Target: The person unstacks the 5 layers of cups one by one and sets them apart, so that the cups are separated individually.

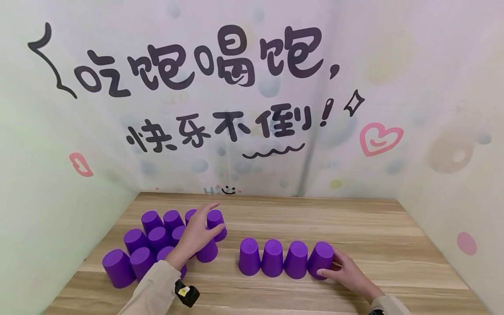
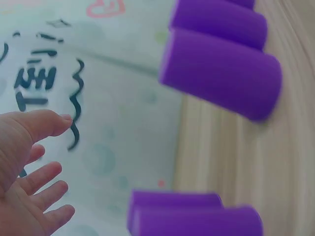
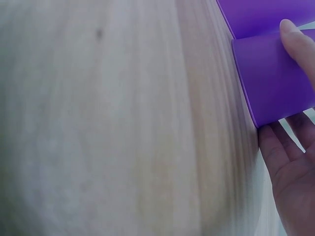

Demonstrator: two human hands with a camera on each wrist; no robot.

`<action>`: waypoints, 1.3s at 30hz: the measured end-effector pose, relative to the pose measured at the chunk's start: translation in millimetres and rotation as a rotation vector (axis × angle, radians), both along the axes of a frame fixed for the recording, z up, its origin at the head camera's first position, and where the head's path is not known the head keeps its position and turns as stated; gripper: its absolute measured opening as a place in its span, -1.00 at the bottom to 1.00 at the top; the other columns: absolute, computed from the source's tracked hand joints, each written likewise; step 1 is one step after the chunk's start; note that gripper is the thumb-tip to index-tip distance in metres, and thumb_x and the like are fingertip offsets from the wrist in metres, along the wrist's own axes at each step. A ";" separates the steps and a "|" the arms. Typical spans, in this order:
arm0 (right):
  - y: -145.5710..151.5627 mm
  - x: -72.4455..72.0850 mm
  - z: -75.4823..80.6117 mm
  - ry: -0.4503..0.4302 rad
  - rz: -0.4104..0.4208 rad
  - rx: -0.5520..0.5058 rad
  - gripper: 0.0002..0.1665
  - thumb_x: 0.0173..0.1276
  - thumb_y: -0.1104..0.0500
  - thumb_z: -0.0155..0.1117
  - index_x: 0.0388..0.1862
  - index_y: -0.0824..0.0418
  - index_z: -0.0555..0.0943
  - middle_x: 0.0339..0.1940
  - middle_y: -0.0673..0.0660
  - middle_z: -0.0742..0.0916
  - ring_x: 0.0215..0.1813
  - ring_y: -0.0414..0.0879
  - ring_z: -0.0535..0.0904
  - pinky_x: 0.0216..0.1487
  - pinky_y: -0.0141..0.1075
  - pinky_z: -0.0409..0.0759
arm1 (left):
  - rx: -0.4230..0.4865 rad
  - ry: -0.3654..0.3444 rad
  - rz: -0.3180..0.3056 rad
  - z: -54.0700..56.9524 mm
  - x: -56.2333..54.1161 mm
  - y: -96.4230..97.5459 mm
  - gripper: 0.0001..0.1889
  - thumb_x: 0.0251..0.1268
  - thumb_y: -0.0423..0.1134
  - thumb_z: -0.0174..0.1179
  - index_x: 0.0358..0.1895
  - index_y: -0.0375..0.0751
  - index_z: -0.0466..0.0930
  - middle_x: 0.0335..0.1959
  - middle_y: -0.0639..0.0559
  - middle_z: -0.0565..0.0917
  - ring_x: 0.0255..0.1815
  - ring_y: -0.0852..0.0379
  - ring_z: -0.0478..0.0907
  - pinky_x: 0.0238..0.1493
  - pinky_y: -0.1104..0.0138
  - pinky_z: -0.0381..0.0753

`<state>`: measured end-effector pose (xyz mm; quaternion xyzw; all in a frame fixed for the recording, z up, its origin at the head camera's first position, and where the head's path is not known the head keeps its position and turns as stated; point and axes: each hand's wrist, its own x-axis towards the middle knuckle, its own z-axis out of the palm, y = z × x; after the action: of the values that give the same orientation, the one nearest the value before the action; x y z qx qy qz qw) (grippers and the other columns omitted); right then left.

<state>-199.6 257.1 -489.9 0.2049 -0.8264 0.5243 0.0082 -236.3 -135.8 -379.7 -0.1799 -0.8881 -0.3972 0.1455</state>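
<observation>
In the head view, several upside-down purple cups stand in a row at centre right. My right hand [image 1: 348, 271] holds the rightmost purple cup [image 1: 321, 258], its thumb across the front and its fingers on the far side. The right wrist view shows that thumb on the cup [image 3: 273, 81], which stands on the tabletop against a neighbouring cup [image 3: 266, 14]. My left hand [image 1: 197, 232] hovers over the cup group at left, fingers extended and thumb spread. Nothing is in the left hand [image 2: 15, 152] in its wrist view. The sleeve and hand hide some grouped cups.
More upside-down purple cups [image 1: 118, 267] stand in close rows on the left of the wooden table [image 1: 275, 218]. A white backdrop [image 1: 220, 170] with dark lettering rises behind, and pale side walls [image 1: 453, 183] flank the table.
</observation>
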 end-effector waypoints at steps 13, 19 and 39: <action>-0.3 -0.4 -1.7 0.002 0.001 -0.007 -0.23 0.07 0.25 0.32 0.21 0.47 0.22 -0.04 0.40 0.53 -0.10 -0.34 0.50 -0.14 -0.39 0.54 | 0.092 -0.061 -0.206 -18.4 9.8 48.9 -0.46 0.02 -0.30 0.26 0.12 -0.33 0.35 0.06 -0.17 0.43 0.11 -0.10 0.34 -0.02 0.06 0.45; -0.4 -0.9 -1.8 0.000 0.005 -0.006 -0.23 0.07 0.24 0.32 0.21 0.47 0.21 -0.03 0.41 0.53 -0.10 -0.33 0.50 -0.14 -0.39 0.54 | 0.103 -0.115 -0.270 -40.3 15.1 53.7 -0.51 0.01 -0.32 0.27 0.06 -0.38 0.40 -0.03 -0.18 0.48 0.02 -0.10 0.41 -0.06 0.13 0.51; -0.1 -1.4 -4.1 -0.007 0.013 -0.041 -0.26 0.07 0.27 0.32 0.18 0.49 0.23 -0.03 0.45 0.50 -0.11 -0.33 0.52 -0.14 -0.41 0.54 | 0.203 -0.231 -0.276 -61.1 11.3 51.7 -0.49 -0.06 -0.24 0.33 0.03 -0.31 0.46 -0.01 -0.23 0.45 -0.12 -0.16 0.50 -0.19 0.29 0.57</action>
<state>-201.0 257.0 -494.0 0.2081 -0.8142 0.5420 0.0062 -225.0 -84.1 -440.8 -0.2376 -0.8210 -0.5190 0.0041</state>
